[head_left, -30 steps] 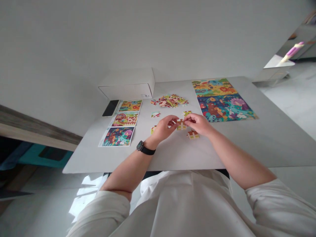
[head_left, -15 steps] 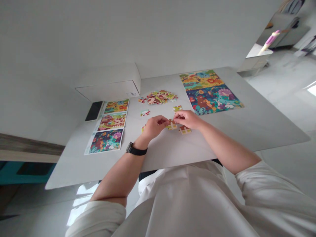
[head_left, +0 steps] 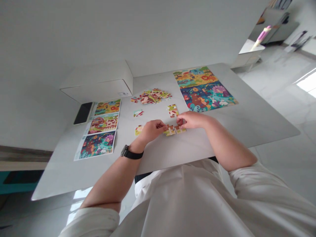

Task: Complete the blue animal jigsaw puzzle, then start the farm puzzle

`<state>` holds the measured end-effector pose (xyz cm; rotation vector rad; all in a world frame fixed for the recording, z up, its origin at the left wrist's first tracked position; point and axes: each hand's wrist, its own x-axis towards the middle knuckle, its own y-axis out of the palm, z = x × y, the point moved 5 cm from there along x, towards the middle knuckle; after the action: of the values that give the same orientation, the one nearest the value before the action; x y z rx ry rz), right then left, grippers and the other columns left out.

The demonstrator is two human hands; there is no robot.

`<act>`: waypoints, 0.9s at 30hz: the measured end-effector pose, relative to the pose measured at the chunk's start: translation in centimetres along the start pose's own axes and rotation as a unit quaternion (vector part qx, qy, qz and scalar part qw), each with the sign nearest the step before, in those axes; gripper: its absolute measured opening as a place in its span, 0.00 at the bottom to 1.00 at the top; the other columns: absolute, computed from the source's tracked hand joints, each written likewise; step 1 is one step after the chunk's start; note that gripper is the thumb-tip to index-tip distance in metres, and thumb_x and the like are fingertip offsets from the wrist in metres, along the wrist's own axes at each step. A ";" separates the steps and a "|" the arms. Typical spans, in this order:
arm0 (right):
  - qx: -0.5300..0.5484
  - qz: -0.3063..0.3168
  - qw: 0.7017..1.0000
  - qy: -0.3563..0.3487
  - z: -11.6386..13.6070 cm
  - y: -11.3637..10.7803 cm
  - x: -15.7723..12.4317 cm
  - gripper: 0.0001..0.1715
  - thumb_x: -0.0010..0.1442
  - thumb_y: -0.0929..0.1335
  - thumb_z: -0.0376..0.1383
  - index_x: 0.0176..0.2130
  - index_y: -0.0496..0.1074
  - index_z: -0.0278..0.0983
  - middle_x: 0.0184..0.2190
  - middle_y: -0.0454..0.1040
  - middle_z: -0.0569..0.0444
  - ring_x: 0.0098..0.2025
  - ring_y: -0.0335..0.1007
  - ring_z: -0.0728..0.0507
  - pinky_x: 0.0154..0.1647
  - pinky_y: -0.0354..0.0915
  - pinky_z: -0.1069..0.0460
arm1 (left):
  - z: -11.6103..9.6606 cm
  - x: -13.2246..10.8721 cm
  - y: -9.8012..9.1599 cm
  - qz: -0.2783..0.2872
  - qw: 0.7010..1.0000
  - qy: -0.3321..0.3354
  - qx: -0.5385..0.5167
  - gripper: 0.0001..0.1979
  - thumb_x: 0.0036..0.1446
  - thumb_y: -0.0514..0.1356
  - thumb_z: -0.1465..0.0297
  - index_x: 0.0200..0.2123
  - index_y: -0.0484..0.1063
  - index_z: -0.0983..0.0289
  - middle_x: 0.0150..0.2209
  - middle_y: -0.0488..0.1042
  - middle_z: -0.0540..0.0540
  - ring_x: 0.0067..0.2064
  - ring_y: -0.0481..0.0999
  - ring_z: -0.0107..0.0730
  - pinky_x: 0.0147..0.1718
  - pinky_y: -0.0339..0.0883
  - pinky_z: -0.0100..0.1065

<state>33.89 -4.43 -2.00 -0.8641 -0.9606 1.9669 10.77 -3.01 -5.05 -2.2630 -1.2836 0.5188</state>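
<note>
L hand (head_left: 151, 130) and R hand (head_left: 192, 120) meet over joined jigsaw pieces (head_left: 174, 130) on white table (head_left: 259, 121). R fingers pinch narrow at the pieces' right end; L fingertips at left end, grip unclear. Loose piece (head_left: 139, 130) partly under L hand, another (head_left: 172, 110) just beyond. Farther off: pile of pieces (head_left: 151, 96), assembled puzzle (head_left: 204, 89), printed picture sheets (head_left: 97, 130), white box (head_left: 97, 82), phone (head_left: 83, 113). Hands hide part of joined pieces; seams hard to make out.
</note>
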 end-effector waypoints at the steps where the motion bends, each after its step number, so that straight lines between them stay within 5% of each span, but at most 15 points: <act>1: -0.003 0.001 1.000 -0.001 0.1 0.1 0.0 0.16 0.61 0.77 0.31 0.49 0.83 0.40 0.45 0.86 0.50 0.44 0.81 0.41 0.44 0.67 0.52 | -0.1 0.0 0.1 -0.001 1.000 0.005 0.010 0.17 0.59 0.67 0.52 0.34 0.83 0.60 0.33 0.85 0.53 0.33 0.79 0.33 0.30 0.65 0.30; 11: -0.042 0.002 0.999 0.004 0.9 0.3 0.1 0.16 0.58 0.76 0.27 0.47 0.83 0.40 0.43 0.85 0.51 0.43 0.79 0.42 0.42 0.64 0.52 | -1.1 -0.2 0.9 -0.036 0.991 0.053 0.119 0.11 0.64 0.66 0.59 0.34 0.83 0.59 0.30 0.83 0.52 0.30 0.77 0.34 0.31 0.64 0.33; 17: -0.044 0.007 0.999 0.003 1.0 0.6 0.4 0.18 0.56 0.76 0.26 0.47 0.82 0.39 0.44 0.84 0.50 0.43 0.78 0.42 0.40 0.64 0.53 | -2.1 -0.5 0.8 -0.045 0.971 0.144 0.186 0.10 0.65 0.67 0.63 0.46 0.83 0.60 0.39 0.83 0.56 0.40 0.81 0.41 0.43 0.71 0.38; 21: -0.044 0.004 0.999 0.002 0.9 0.6 0.4 0.18 0.57 0.75 0.27 0.47 0.82 0.39 0.44 0.84 0.50 0.42 0.78 0.42 0.42 0.65 0.52 | -3.2 -1.3 1.1 0.011 0.941 0.274 0.198 0.15 0.65 0.67 0.65 0.53 0.83 0.58 0.51 0.82 0.60 0.53 0.80 0.45 0.57 0.71 0.44; 27: -0.038 0.010 0.999 0.003 0.9 0.7 0.4 0.17 0.57 0.74 0.26 0.46 0.82 0.39 0.43 0.84 0.50 0.41 0.78 0.42 0.41 0.64 0.52 | -3.1 -1.6 1.7 0.071 0.926 0.299 0.218 0.13 0.66 0.67 0.64 0.53 0.85 0.54 0.54 0.83 0.58 0.52 0.81 0.45 0.56 0.72 0.43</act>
<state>32.74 -4.63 -2.24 -0.9247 -1.0329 1.9546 12.86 -5.79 -3.33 -1.9181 -0.6244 0.1140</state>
